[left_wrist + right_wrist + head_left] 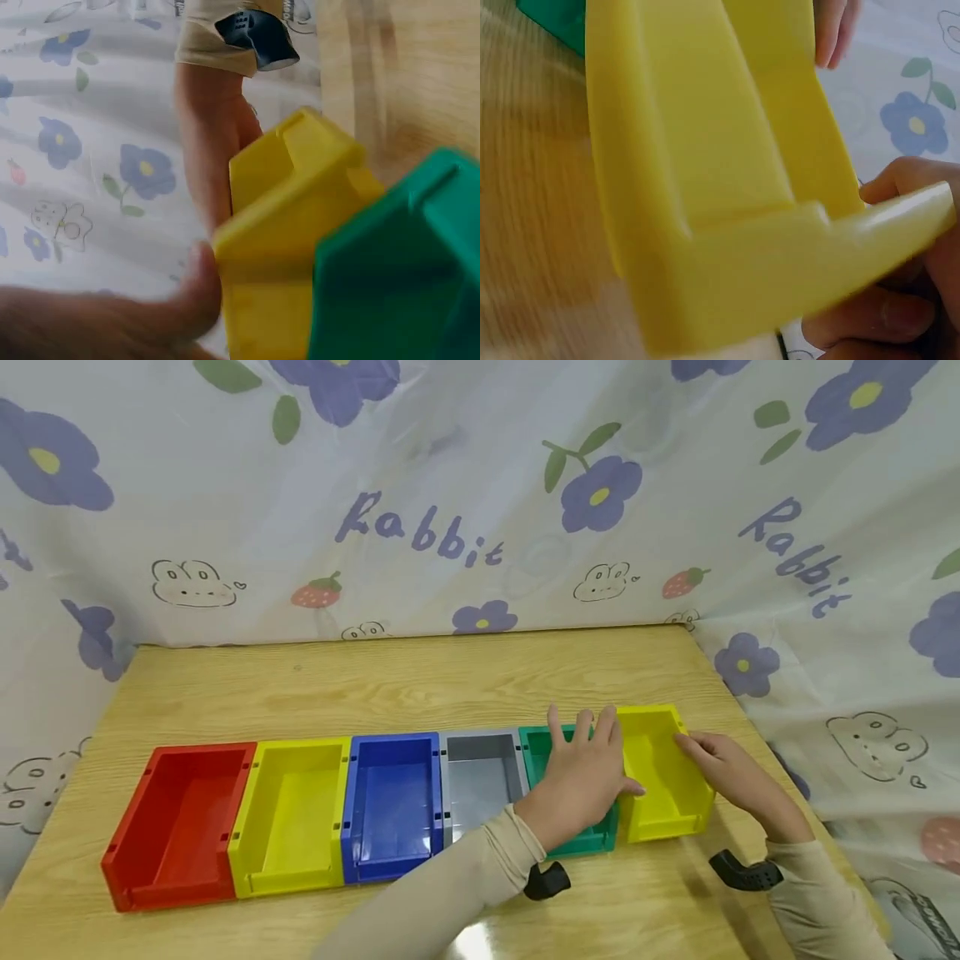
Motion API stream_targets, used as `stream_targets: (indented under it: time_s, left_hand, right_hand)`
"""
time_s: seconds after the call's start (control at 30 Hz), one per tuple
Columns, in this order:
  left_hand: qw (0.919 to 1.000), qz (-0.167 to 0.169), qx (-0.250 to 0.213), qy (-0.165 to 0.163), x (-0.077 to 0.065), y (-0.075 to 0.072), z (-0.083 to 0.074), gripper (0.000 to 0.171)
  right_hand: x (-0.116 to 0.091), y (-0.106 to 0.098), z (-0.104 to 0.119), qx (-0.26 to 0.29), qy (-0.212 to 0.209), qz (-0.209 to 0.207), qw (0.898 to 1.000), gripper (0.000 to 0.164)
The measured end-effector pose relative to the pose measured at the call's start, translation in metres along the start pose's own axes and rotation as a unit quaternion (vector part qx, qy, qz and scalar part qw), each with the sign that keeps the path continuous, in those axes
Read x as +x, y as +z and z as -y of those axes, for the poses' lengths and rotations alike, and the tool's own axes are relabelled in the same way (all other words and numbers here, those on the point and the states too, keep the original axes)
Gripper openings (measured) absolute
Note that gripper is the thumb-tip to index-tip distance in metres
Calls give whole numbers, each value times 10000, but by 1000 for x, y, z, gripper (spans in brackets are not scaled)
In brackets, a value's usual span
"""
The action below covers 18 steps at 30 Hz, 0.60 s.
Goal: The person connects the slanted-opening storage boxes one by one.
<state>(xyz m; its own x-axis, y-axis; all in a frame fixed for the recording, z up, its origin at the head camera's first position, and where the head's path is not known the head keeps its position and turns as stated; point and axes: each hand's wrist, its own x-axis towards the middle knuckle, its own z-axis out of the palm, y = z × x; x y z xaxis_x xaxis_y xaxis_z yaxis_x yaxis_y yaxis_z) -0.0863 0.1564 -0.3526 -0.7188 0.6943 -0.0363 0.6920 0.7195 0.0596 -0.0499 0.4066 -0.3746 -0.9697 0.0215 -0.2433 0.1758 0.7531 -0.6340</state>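
A yellow bin [660, 768] stands at the right end of a row, a little askew to the green bin [536, 756] on its left. My right hand [731, 772] grips its right wall, thumb at the rim and fingers outside; the right wrist view shows the fingers [877, 319] beyond the wall. Over the green bin, my left hand [577, 777] spreads its fingers straight, the thumb reaching across the yellow bin's left wall. In the left wrist view that thumb [199, 292] is at the yellow bin's edge. The left hand covers part of the green bin.
Leftward in the row stand a grey bin [483, 777], a blue bin [397, 802], another yellow bin [292, 814] and a red bin [187, 818]. They rest on a wooden table [375, 681], with a patterned cloth [420, 468] behind and at the sides.
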Motion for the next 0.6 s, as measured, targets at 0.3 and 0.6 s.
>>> stream_targets:
  time_s: [0.3,0.6]
  left_hand:
    - [9973,645,294,177,-1,9,-4,55]
    - [9885,-410,-1406,-377,-16,22,47,62]
  right_hand:
    - [11,25,-9,-86,-65,-50,9999,50]
    - [1,29,-12,-541,318,-462,9970,51]
